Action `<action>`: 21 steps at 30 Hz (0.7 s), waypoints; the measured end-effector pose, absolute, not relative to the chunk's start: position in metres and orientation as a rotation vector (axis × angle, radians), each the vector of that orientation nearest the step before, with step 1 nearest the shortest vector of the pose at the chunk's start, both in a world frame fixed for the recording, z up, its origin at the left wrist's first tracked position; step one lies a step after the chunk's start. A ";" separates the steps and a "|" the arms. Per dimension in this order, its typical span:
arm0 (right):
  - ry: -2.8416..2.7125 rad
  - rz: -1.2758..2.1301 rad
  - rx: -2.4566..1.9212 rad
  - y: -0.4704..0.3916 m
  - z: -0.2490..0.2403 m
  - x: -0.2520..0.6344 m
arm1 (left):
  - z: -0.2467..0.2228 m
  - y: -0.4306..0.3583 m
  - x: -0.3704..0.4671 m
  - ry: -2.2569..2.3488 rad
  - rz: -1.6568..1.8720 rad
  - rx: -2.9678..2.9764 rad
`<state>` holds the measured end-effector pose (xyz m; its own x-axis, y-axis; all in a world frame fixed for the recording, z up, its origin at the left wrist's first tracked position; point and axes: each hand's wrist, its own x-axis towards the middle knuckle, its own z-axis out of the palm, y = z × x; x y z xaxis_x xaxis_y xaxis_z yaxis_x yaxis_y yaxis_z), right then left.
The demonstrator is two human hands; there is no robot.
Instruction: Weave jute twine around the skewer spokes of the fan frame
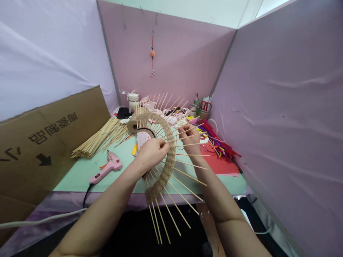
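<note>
A fan-shaped weaving (168, 167) stands tilted above the front of the table, its thin wooden sticks spreading outward through a curved band of brown twine. My left hand (154, 151) grips the band's inner side, thumb and fingers pinched together on it. Beyond the band's outer edge, my right hand (188, 134) has its fingertips closed among the sticks at the upper right. Whether they hold a strand or a stick is too small to make out. A pale piece with pink dots (143, 138) sits at the fan's centre, partly behind my left hand.
A pink glue gun (108, 167) lies at the left, near a bundle of sticks (96, 139) and a cardboard sheet (50, 142). Behind the fan are a twine roll (132, 125) and a white bottle (133, 101). Coloured pipe cleaners (218, 141) and red paper (221, 162) lie right.
</note>
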<state>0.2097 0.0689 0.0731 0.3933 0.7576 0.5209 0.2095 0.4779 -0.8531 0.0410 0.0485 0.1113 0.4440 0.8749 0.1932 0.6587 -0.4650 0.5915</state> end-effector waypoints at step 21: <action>-1.150 0.404 -1.102 0.043 0.069 0.233 | 0.104 0.040 0.047 1.319 0.804 2.254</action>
<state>0.2329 0.0426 0.0688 0.4103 0.7485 0.5211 0.2580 0.4527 -0.8535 0.0465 0.0398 0.1042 0.3869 0.8806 0.2735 0.6466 -0.4705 0.6005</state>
